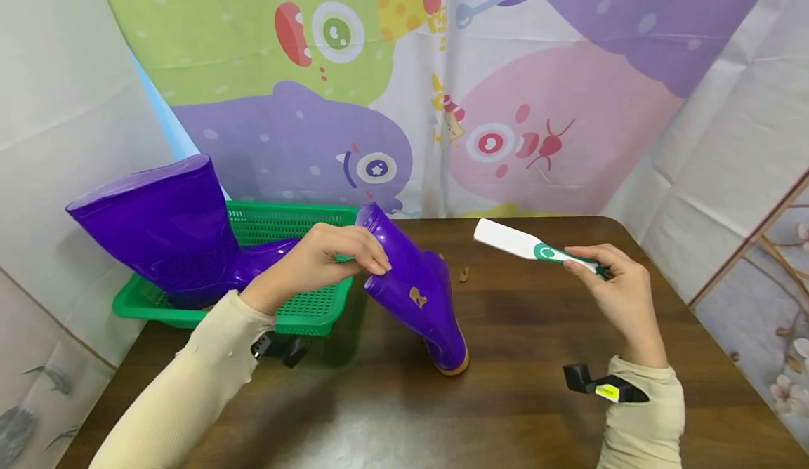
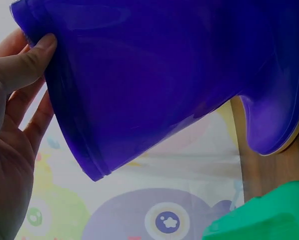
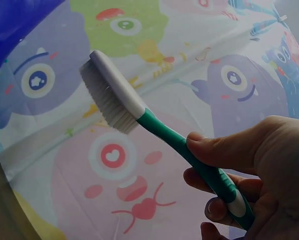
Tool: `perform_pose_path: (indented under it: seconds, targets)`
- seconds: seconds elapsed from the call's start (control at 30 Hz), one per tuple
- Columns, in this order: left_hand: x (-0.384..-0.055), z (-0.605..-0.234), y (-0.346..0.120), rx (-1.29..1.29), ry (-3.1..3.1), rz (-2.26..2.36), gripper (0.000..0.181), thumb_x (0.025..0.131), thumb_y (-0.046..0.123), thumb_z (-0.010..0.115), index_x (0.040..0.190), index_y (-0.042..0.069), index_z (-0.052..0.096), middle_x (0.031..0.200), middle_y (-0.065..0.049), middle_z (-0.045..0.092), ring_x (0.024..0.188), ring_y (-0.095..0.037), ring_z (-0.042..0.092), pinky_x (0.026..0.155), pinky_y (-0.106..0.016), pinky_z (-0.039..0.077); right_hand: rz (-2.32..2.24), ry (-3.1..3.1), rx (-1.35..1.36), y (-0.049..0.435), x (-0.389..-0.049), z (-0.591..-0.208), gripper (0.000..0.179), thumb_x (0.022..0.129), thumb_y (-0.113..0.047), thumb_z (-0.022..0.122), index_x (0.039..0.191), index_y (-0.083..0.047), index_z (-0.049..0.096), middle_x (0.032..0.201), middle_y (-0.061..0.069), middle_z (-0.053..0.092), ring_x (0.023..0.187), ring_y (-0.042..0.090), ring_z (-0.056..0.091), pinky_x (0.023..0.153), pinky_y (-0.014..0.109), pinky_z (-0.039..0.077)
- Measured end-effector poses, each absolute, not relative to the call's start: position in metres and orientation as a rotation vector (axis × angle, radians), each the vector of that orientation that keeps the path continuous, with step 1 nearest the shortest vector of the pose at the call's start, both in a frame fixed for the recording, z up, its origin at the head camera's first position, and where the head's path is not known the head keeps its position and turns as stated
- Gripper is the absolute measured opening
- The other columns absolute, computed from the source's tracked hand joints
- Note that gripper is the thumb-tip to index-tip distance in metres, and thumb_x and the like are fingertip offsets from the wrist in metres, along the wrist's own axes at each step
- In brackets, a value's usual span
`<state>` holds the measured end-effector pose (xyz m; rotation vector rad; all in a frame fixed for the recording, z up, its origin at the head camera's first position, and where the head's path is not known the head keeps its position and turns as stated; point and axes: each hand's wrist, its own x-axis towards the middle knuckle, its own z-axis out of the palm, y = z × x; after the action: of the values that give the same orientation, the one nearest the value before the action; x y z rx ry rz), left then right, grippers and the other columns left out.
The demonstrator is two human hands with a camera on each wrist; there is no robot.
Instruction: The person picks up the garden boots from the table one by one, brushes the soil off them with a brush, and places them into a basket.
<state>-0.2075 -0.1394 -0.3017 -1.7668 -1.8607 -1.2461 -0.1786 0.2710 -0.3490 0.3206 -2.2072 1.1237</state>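
My left hand (image 1: 335, 255) pinches the top rim of a purple rain boot (image 1: 411, 279), thumb on one side of the shaft wall and fingers on the other. The boot leans toward that hand, its tan-edged sole low at the tabletop, and a brown smear marks the shaft. In the left wrist view the boot (image 2: 154, 65) fills most of the picture. My right hand (image 1: 619, 286) grips the green-and-white handle of a scrub brush (image 1: 512, 239), held in the air to the right of the boot. The right wrist view shows the brush's pale bristles (image 3: 107, 100).
A second purple boot (image 1: 183, 237) stands in a green plastic basket (image 1: 316, 320) at the left of the dark wooden table (image 1: 518, 413). Small brown crumbs (image 1: 464, 274) lie behind the held boot. A cartoon-print cloth (image 1: 430, 160) hangs along the table's back edge.
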Motion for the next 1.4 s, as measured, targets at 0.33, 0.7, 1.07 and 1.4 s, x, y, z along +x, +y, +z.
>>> perform_pose_path:
  seconds: [0.33, 0.7, 1.07, 1.4]
  targets:
    - [-0.2, -0.308, -0.161, -1.729, -1.912, -1.251, 0.039, 0.067, -0.031, 0.07, 0.083, 0.004, 0.077, 0.088, -0.008, 0.074, 0.089, -0.022, 0.069, 0.079, -0.027, 0.056, 1.139, -2.224, 0.365, 0.261, -0.181, -0.352, 0.021, 0.08, 0.003, 0.081, 0.1, -0.001, 0.078, 0.088, -0.013, 0.067, 0.07, -0.002, 0.05, 0.058, 0.013, 0.037]
    - [-0.186, -0.313, -0.182, -1.7, -1.969, -1.103, 0.013, 0.096, 0.01, 0.067, 0.087, 0.008, 0.077, 0.093, -0.006, 0.073, 0.092, -0.021, 0.068, 0.08, -0.023, 0.054, 1.194, -2.234, 0.469, 0.246, -0.184, -0.355, 0.021, 0.079, 0.006, 0.08, 0.099, 0.0, 0.078, 0.089, 0.005, 0.07, 0.073, -0.002, 0.054, 0.059, 0.013, 0.04]
    - [-0.169, -0.317, -0.191, -1.553, -1.93, -0.75, 0.026, 0.102, 0.026, 0.057, 0.093, 0.009, 0.075, 0.095, -0.002, 0.074, 0.089, -0.018, 0.068, 0.081, -0.026, 0.047, 1.241, -2.276, 0.561, 0.225, -0.184, -0.36, 0.02, 0.08, 0.006, 0.079, 0.099, -0.001, 0.077, 0.092, 0.01, 0.07, 0.072, 0.003, 0.051, 0.058, 0.016, 0.039]
    - [-0.152, -0.322, -0.188, -1.492, -1.818, -0.589, 0.027, 0.105, 0.017, 0.053, 0.095, 0.006, 0.075, 0.097, -0.004, 0.074, 0.09, -0.023, 0.068, 0.082, -0.034, 0.049, 1.36, -2.27, 0.675, 0.206, -0.181, -0.362, 0.02, 0.082, 0.004, 0.078, 0.1, -0.003, 0.078, 0.091, 0.007, 0.07, 0.071, 0.008, 0.05, 0.057, 0.019, 0.039]
